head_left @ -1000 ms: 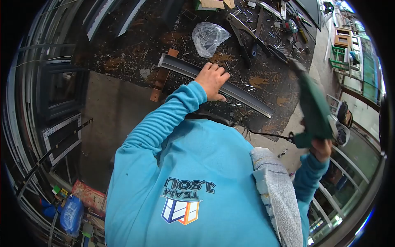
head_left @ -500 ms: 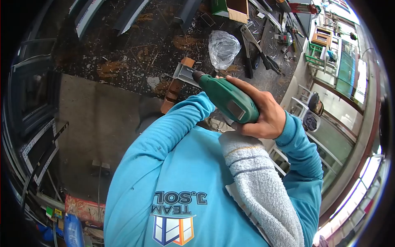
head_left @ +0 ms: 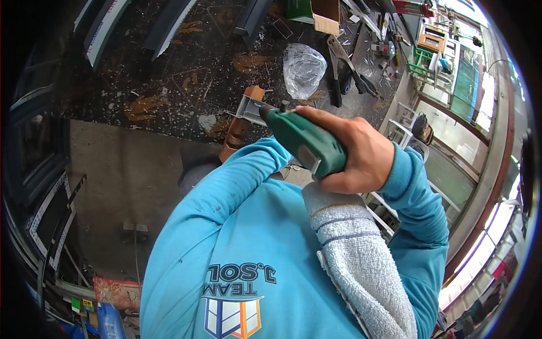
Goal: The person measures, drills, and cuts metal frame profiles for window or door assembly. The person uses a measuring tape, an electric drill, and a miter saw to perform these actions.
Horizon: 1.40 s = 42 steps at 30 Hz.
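My right hand (head_left: 367, 151) is wrapped round a green power drill (head_left: 307, 141), its chuck pointing to the upper left. The drill's nose meets a short grey metal profile (head_left: 248, 108), which lies across a brown bar (head_left: 236, 134) at the bench edge. My left sleeve (head_left: 248, 161) reaches in under the drill, and the drill hides my left hand. Whether that hand touches the profile or the drill is not visible. Just beyond the drill lies a crumpled clear plastic bag (head_left: 304, 70).
On the dark workbench (head_left: 130, 85), strewn with shavings, lie large cutters (head_left: 341, 65), loose tools and an open green box (head_left: 316, 14). Long dark profiles (head_left: 169, 28) stick in at the back left. A light towel (head_left: 361, 260) hangs over my front.
The drill and my right hand have shifted slightly left and down in the view. The whole scene has moved slightly left as my head turned. My grip on the drill is the same.
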{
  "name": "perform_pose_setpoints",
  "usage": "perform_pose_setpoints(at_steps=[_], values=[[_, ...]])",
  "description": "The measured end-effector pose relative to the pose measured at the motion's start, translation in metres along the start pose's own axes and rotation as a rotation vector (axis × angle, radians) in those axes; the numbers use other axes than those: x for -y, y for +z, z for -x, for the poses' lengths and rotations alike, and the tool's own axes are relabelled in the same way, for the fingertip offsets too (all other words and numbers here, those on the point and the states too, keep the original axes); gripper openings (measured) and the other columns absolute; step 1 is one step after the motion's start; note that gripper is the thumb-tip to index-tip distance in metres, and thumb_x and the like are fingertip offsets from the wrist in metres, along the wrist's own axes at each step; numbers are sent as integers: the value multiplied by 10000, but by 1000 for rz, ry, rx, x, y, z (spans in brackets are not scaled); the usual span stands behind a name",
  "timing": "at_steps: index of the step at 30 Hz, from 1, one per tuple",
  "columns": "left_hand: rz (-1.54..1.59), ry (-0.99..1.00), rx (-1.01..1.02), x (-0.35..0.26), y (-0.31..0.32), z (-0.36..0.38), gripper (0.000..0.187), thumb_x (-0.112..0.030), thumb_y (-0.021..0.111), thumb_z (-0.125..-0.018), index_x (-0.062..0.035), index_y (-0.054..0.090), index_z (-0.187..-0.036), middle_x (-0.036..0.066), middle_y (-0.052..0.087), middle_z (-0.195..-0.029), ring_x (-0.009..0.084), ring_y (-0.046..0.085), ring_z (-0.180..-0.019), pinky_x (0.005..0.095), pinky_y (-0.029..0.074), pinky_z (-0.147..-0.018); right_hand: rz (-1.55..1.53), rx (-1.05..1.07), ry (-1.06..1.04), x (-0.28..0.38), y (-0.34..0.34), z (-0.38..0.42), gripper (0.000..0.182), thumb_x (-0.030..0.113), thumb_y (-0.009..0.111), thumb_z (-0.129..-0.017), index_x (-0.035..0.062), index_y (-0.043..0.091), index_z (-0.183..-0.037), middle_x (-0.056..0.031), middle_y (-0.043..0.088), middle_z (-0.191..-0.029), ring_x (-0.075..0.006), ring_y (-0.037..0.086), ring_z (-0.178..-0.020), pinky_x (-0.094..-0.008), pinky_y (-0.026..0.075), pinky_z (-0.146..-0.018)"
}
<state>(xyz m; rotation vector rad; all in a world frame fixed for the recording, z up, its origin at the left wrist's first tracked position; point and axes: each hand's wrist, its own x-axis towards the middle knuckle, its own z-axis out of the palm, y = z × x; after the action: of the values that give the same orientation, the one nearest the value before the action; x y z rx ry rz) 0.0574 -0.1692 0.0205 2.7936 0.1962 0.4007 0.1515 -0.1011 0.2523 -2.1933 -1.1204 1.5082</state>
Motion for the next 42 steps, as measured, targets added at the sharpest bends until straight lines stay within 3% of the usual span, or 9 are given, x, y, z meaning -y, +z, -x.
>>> perform_pose_setpoints(at_steps=[6, 17, 20, 23, 28, 36, 39, 40, 42], values=[[-37, -60, 34, 1, -5, 3, 160, -299, 442, -786, -143, 432, -750, 29, 391, -757, 183, 421, -759, 309, 335, -694, 138, 75, 78, 18, 0, -2, 935, 165, 669, -538, -35, 326, -1384, -254, 619, -984, -384, 643, -800, -410, 503, -758], [89, 102, 41, 8, 5, 7, 218, -302, 451, -817, -104, 468, -907, 83, 449, -873, 237, 461, -864, 362, 350, -797, 124, -14, -9, -2, 10, 9, 942, 181, 709, -531, -33, 345, -1373, -258, 564, -1176, -395, 617, -949, -399, 491, -853], [138, 181, 51, 12, 10, 7, 244, -303, 454, -826, -94, 477, -950, 97, 464, -905, 252, 472, -892, 377, 354, -825, 105, 41, 100, 5, 12, 13, 943, 188, 719, -527, -42, 351, -1364, -272, 518, -1239, -402, 594, -1002, -402, 482, -877], [160, 238, 63, 18, 10, 10, 273, -303, 456, -835, -83, 487, -993, 112, 480, -937, 266, 482, -921, 392, 358, -853, 82, -22, 52, -1, 17, 19, 927, 184, 716, -533, -45, 359, -1357, -284, 516, -1230, -393, 597, -1005, -401, 480, -877], [186, 304, 71, 23, 10, 14, 325, -305, 460, -849, -66, 503, -1065, 137, 507, -990, 291, 500, -968, 416, 365, -900, -14, -169, -51, -18, 30, 24, 890, 174, 679, -542, -33, 376, -1352, -242, 631, -991, -366, 651, -855, -386, 508, -811], [213, 350, 61, 25, 10, 20, 413, -307, 467, -872, -37, 528, -1180, 176, 549, -1075, 330, 529, -1045, 455, 376, -975, -17, -155, 5, -5, 41, 35, 867, 163, 690, -566, -35, 377, -1350, -246, 609, -1070, -357, 640, -926, -371, 484, -859], [226, 327, 96, 24, 17, 19, 375, -300, 475, -858, -49, 537, -1129, 156, 547, -1038, 308, 523, -1012, 442, 366, -935, -45, -106, 5, 5, 42, 40, 869, 169, 704, -561, -38, 387, -1343, -245, 611, -1060, -365, 637, -925, -386, 484, -842], [226, 322, 110, 22, 21, 18, 362, -298, 478, -853, -53, 540, -1112, 149, 546, -1026, 301, 522, -1001, 437, 363, -921, -15, -164, -76, 1, 48, 38, 829, 202, 692, -583, -25, 400, -1325, -260, 617, -925, -387, 631, -789, -404, 498, -755], [226, 302, 140, 20, 26, 15, 337, -293, 484, -843, -61, 546, -1078, 136, 545, -1001, 287, 518, -979, 429, 357, -894, -2, -135, -54, 0, 50, 35, 833, 203, 691, -580, -22, 399, -1327, -259, 618, -923, -390, 629, -788, -406, 498, -753]])
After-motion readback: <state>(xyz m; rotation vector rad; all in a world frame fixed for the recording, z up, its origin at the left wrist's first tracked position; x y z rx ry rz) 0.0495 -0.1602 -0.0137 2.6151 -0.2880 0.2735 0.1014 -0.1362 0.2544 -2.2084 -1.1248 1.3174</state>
